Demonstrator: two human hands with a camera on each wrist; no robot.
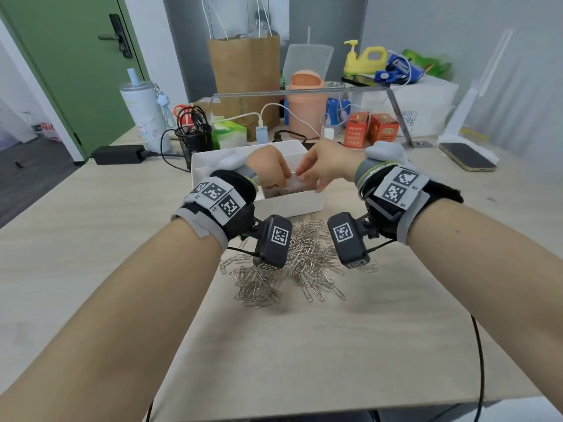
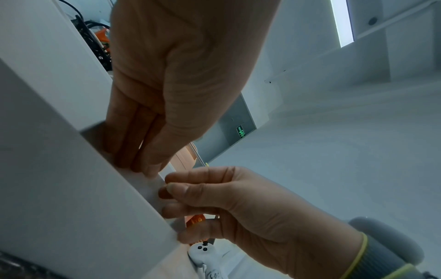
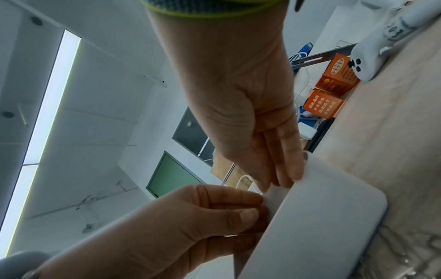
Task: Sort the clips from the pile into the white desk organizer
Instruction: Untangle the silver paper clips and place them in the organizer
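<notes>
A loose pile of silver paper clips [image 1: 298,263] lies on the wooden table just in front of the white desk organizer [image 1: 289,202]. A few clips [image 1: 280,192] lie in its front compartment. Both hands meet over that compartment. My left hand [image 1: 281,178] reaches down inside the rim [image 2: 152,166], its fingers bunched with the thumb against the forefinger [image 3: 253,205]. My right hand [image 1: 304,176] faces it at the same rim [image 3: 281,181], thumb pressed to the forefinger [image 2: 167,186]. No clip shows between either hand's fingers.
Behind the organizer stand a black mesh pen holder [image 1: 195,138], an orange bin [image 1: 306,102], two red boxes [image 1: 371,129] and a paper bag [image 1: 243,77]. A phone [image 1: 467,156] lies at the right, a power adapter [image 1: 117,155] at the left edge.
</notes>
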